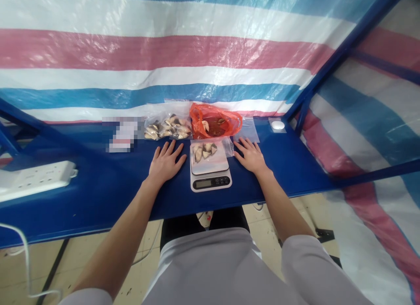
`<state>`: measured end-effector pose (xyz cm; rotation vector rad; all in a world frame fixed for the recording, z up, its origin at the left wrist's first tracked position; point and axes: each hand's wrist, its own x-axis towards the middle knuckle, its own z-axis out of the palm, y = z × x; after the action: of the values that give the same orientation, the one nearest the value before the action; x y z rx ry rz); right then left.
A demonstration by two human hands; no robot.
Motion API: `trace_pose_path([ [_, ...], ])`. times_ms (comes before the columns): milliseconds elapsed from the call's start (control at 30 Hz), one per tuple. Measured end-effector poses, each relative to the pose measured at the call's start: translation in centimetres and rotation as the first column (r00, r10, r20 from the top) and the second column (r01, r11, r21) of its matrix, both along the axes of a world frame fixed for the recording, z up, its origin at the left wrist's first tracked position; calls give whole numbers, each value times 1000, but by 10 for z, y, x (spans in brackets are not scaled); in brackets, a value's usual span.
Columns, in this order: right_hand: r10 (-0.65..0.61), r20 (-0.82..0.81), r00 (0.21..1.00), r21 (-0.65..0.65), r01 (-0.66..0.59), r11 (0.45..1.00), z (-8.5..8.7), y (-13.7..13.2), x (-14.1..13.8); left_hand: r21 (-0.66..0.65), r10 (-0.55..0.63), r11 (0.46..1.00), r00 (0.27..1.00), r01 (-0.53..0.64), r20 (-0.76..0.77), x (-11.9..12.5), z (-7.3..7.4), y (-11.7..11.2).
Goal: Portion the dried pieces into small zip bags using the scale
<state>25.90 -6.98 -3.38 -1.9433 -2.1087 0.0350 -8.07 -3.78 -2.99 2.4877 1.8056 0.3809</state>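
Note:
My left hand lies flat on the blue table with its fingers spread, left of a white digital kitchen scale. On the scale's plate rests a clear plastic bag with several pale, dark-edged pieces inside, perhaps cut mushroom. Flat on the table to the right of the scale is my right hand, fingers apart, its tips near a flat clear bag. Behind the scale an orange-red plastic bag stands open with a few pieces in it. Fuller clear bags of similar pieces lie to its left.
A white power strip sits at the table's left, with a white cable below. A small white round object lies at the back right. Blue frame bars and a striped tarp enclose the blue table.

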Motion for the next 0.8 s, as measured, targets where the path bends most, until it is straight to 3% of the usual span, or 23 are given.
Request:
trace_pose_path([
  [267,18,-56,998,50,-15,999,6,0,3,37,7,999,993,-12,118,-2,-2,1],
  [400,29,-247,969,121,1,993,18,-3,4,74,-35,997,958,14,285,-5,3,4],
  [467,18,-430,903,141,48,989,23,-5,1,104,-96,993,924,62,369,-2,9,3],
  [600,32,-751,659,112,80,990,26,-8,-12,151,-236,971,858,187,456,12,23,-2],
  [700,28,-862,506,69,62,996,25,-7,-26,149,-336,942,832,301,441,25,30,-5],
  [800,17,-895,446,49,61,997,24,-5,-38,128,-381,924,829,361,410,34,32,-5],
])
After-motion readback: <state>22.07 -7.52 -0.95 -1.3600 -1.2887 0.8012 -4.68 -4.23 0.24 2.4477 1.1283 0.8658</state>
